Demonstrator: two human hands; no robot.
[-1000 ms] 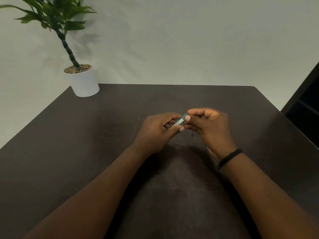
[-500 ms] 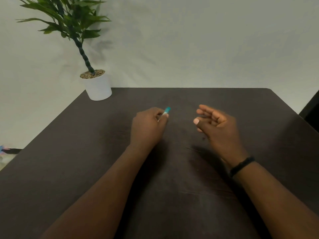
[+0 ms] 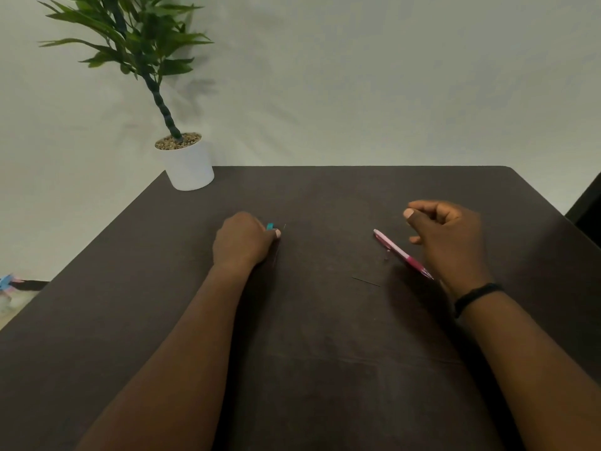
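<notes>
One pink pen point(image 3: 401, 253), one teal-capped tube point(image 3: 270, 226)

A dark brown counter point(image 3: 325, 336) is carrying a white plant pot point(image 3: 190, 167), which is standing at its far left corner. A pink pen point(image 3: 401, 253) is lying slantwise right of the middle, a thin dark sliver point(image 3: 366, 281) lying near it.
</notes>
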